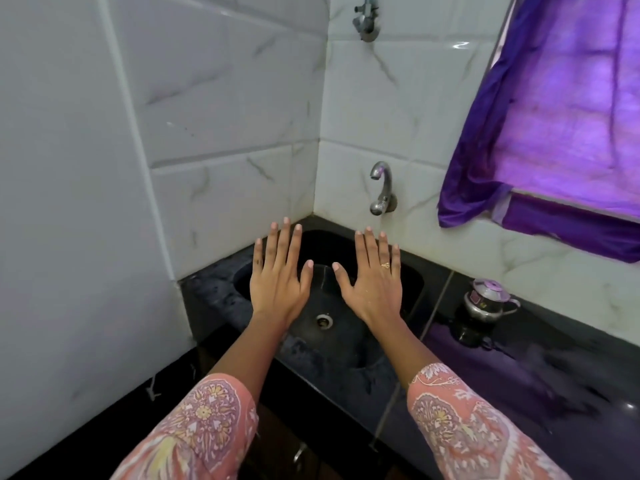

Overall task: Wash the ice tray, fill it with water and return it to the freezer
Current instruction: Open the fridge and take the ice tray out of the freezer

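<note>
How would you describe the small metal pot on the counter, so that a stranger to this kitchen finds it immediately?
Start at the black sink in the corner of the tiled walls. On the dark counter to its right, below the purple curtain, stands a small shiny steel pot. Unlike the curved tap on the wall, it has a knobbed lid and a side handle.

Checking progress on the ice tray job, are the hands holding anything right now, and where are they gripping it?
Nothing is held. The left hand and right hand are spread flat, fingers straight, above the sink.
</note>
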Motion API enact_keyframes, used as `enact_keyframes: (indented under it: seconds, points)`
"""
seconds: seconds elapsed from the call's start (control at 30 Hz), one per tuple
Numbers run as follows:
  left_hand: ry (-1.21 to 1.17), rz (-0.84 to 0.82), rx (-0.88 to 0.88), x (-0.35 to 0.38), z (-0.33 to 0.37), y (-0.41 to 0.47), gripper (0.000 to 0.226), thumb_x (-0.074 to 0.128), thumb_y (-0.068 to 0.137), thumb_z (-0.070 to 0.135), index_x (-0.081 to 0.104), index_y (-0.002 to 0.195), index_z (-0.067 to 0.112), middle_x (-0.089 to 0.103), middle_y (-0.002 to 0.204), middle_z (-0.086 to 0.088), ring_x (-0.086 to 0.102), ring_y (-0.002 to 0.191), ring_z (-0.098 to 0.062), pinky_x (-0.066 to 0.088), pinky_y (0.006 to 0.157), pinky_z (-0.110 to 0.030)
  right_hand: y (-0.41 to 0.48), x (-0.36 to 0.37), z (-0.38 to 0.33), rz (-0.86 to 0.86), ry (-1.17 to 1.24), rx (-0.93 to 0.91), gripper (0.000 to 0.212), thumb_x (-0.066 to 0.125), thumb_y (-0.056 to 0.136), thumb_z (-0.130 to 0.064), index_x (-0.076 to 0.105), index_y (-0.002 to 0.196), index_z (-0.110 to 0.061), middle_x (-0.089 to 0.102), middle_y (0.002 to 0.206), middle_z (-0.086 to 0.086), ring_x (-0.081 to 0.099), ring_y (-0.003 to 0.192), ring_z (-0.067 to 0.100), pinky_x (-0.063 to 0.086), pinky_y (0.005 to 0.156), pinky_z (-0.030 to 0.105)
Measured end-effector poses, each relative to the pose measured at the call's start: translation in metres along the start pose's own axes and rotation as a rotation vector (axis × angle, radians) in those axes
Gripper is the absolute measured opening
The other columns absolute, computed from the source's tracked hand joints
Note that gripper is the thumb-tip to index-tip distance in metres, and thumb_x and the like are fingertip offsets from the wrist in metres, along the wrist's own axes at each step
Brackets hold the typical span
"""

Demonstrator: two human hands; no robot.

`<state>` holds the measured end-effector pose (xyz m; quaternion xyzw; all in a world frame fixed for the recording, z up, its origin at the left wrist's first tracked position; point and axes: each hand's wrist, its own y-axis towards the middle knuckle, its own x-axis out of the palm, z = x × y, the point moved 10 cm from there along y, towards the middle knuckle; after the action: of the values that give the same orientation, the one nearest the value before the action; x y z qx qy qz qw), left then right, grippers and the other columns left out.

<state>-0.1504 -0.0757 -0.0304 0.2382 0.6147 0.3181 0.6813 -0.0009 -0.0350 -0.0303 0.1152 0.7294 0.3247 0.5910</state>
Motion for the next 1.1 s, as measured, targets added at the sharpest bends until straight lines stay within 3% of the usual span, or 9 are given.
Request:
enact_keyframes:
  seconds: [0.17, 0.53, 0.67, 0.83, 0.97, 1.1]
  points:
    - [0.043, -0.051, -0.083, -0.008, -0.040, -0.048, 0.062, 0.026, 0.094, 0.041, 0.020, 0.148, 0.013, 0.019, 0.155, -0.008, 0.008, 0.143, -0.018, 0.002, 0.116, -0.039, -0.033, 0.019, -0.041, -0.073, 0.054, -0.047, 0.075, 0.013, 0.087, -0.060, 0.012, 0.148, -0.016, 0.010, 0.157, 0.005, -0.001, 0.145, 0.023, -0.013, 0.114, 0.038]
    - [0.156, -0.132, -0.270, -0.028, -0.116, -0.135, 0.063, 0.024, 0.094, 0.043, 0.016, 0.149, 0.015, 0.012, 0.157, -0.005, -0.009, 0.144, -0.013, -0.004, 0.116, -0.037, -0.101, 0.048, -0.125, -0.186, 0.162, -0.215, 0.073, 0.020, 0.089, -0.059, 0.017, 0.147, -0.014, 0.015, 0.156, 0.005, 0.000, 0.143, 0.021, -0.010, 0.114, 0.037]
    - [0.203, -0.164, -0.339, -0.037, -0.141, -0.169, 0.062, 0.024, 0.094, 0.042, 0.014, 0.148, 0.015, 0.014, 0.156, -0.006, 0.002, 0.144, -0.018, -0.003, 0.115, -0.037, -0.121, 0.063, -0.150, -0.239, 0.183, -0.258, 0.071, 0.025, 0.089, -0.057, 0.026, 0.145, -0.012, 0.025, 0.153, 0.008, 0.015, 0.143, 0.026, -0.003, 0.114, 0.040]
    - [0.294, -0.191, -0.439, -0.051, -0.165, -0.209, 0.062, 0.024, 0.094, 0.042, 0.016, 0.149, 0.014, 0.016, 0.156, -0.008, 0.004, 0.143, -0.018, -0.003, 0.115, -0.037, -0.144, 0.077, -0.184, -0.292, 0.219, -0.349, 0.071, 0.025, 0.089, -0.056, 0.029, 0.144, -0.011, 0.028, 0.152, 0.010, 0.019, 0.142, 0.028, 0.001, 0.114, 0.042]
    - [0.348, -0.205, -0.548, -0.064, -0.176, -0.247, 0.062, 0.022, 0.095, 0.044, 0.013, 0.149, 0.015, 0.012, 0.156, -0.007, -0.007, 0.144, -0.016, -0.005, 0.116, -0.037, -0.165, 0.081, -0.207, -0.320, 0.263, -0.444, 0.072, 0.020, 0.089, -0.057, 0.028, 0.144, -0.012, 0.027, 0.152, 0.009, 0.015, 0.143, 0.026, -0.007, 0.114, 0.038]
    - [0.413, -0.233, -0.658, -0.082, -0.182, -0.287, 0.061, 0.010, 0.096, 0.047, 0.014, 0.149, 0.016, 0.016, 0.156, -0.008, 0.002, 0.144, -0.020, -0.003, 0.116, -0.037, -0.191, 0.080, -0.228, -0.350, 0.315, -0.537, 0.073, 0.018, 0.088, -0.058, 0.024, 0.145, -0.012, 0.024, 0.153, 0.008, 0.010, 0.142, 0.024, -0.011, 0.113, 0.036]
